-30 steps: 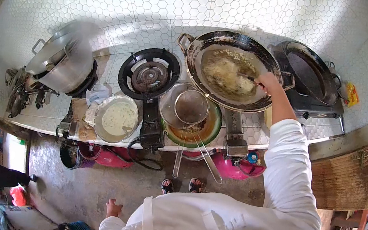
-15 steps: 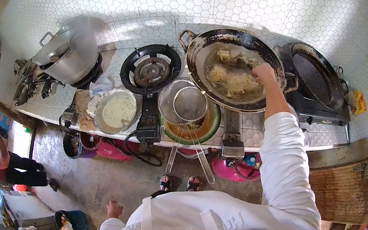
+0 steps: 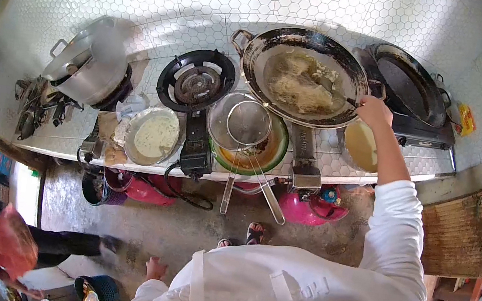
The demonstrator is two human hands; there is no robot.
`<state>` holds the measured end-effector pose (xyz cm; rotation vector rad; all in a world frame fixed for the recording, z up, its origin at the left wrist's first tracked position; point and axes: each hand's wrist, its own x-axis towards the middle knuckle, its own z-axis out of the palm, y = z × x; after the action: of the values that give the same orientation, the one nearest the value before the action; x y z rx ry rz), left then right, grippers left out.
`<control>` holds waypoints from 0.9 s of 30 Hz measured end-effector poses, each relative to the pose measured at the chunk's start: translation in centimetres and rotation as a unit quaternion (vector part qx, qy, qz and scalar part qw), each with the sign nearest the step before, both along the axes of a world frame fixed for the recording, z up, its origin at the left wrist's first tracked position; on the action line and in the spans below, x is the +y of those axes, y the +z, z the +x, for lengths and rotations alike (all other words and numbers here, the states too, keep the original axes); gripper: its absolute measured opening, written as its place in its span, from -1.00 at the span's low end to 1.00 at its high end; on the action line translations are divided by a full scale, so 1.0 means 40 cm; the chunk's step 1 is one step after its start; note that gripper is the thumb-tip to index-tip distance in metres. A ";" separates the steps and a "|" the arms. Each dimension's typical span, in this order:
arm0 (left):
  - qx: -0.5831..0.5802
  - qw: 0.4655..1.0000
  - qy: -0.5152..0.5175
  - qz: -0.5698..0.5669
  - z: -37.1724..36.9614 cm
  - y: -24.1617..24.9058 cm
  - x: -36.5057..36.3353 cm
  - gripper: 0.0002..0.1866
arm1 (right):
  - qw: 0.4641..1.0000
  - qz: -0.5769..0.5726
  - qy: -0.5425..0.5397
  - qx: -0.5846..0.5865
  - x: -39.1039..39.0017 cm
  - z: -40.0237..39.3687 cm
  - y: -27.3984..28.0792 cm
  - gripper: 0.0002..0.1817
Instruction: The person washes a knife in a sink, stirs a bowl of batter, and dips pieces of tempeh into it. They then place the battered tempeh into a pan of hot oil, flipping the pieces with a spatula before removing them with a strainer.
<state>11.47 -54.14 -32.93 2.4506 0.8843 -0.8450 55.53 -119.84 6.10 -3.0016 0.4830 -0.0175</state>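
Note:
My right hand is closed around the dark handle of a metal spatula at the right rim of a large blackened wok. The spatula's head dips into bubbling oil among pale golden frying pieces. Low by my side, well away from the counter, my left hand holds nothing, its fingers loosely apart. In front of the wok, wire strainers rest across a green-rimmed basin. Beneath my right forearm sits a bowl of tan liquid, partly covered by the arm.
An unlit burner and a bowl of pale batter lie left of the wok. Farther left stands a big steaming pot. A dark pan is at right. Another person walks behind at lower left.
My right hand has drawn back from over the wok to its right rim, revealing the spatula and the tan bowl. The other person has moved nearer, and the view has shifted slightly.

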 end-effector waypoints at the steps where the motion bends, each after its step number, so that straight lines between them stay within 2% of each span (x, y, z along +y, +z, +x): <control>1: 0.000 1.000 -0.005 -0.002 0.016 0.033 -0.009 -0.33 | 1.000 -0.017 0.005 -0.013 0.006 -0.031 0.012 -0.69; 3: -0.038 0.997 0.065 -0.010 0.056 0.146 -0.062 -0.33 | 0.999 -0.037 0.009 -0.025 0.025 -0.090 0.051 -0.70; 6: -0.028 0.995 0.088 -0.030 0.050 0.139 -0.040 -0.33 | 0.998 -0.051 -0.003 -0.035 0.070 -0.163 0.113 -0.73; 8: -0.023 0.996 0.077 -0.032 0.037 0.119 -0.018 -0.35 | 0.996 -0.062 0.011 -0.065 0.087 -0.201 0.126 -0.73; 10: -0.018 0.997 0.060 -0.032 0.022 0.092 0.008 -0.37 | 0.997 -0.067 0.009 -0.045 0.115 -0.217 0.121 -0.73; 14: 0.008 0.999 0.029 -0.019 0.020 0.080 0.033 -0.41 | 0.994 -0.111 0.005 -0.006 0.156 -0.178 0.053 -0.71; 16: 0.029 0.999 0.015 -0.005 0.032 0.099 0.027 -0.43 | 0.996 -0.093 0.007 -0.012 0.155 -0.140 0.018 -0.69; 18: -0.034 0.996 0.067 -0.049 0.027 0.133 0.017 -0.43 | 0.996 -0.083 -0.032 -0.029 0.152 -0.094 -0.015 -0.68; 19: -0.040 0.999 0.005 -0.035 0.019 0.118 0.034 -0.43 | 0.996 -0.076 -0.046 -0.017 0.151 -0.072 -0.025 -0.68; 20: -0.038 0.999 0.007 -0.035 0.014 0.121 0.033 -0.43 | 0.996 -0.076 -0.044 -0.015 0.149 -0.055 -0.036 -0.68; 22: -0.041 0.999 0.023 -0.008 0.013 0.129 0.026 -0.43 | 0.995 -0.006 -0.090 -0.030 0.131 -0.016 -0.063 -0.72; 23: -0.050 0.999 0.004 -0.007 -0.011 0.078 0.051 -0.38 | 0.996 -0.006 -0.087 -0.031 0.082 0.038 -0.118 -0.72; 24: -0.051 0.999 0.008 -0.007 -0.011 0.082 0.048 -0.38 | 0.999 -0.036 -0.003 -0.040 0.006 0.109 -0.206 -0.75; 25: -0.037 0.998 0.048 -0.014 -0.010 0.096 0.040 -0.35 | 0.993 -0.066 0.080 -0.048 0.022 0.112 -0.198 -0.76; 26: -0.023 0.996 0.088 -0.020 -0.009 0.111 0.034 -0.33 | 0.993 -0.065 0.083 -0.048 0.030 0.108 -0.186 -0.76; 27: -0.022 0.996 0.090 -0.019 -0.008 0.127 0.028 -0.33 | 0.992 0.124 -0.002 -0.001 0.028 0.099 -0.170 -0.78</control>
<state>11.14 -53.02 -27.86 2.3066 1.0440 -0.7335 59.50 -118.71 -0.70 -2.7575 0.4534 0.0374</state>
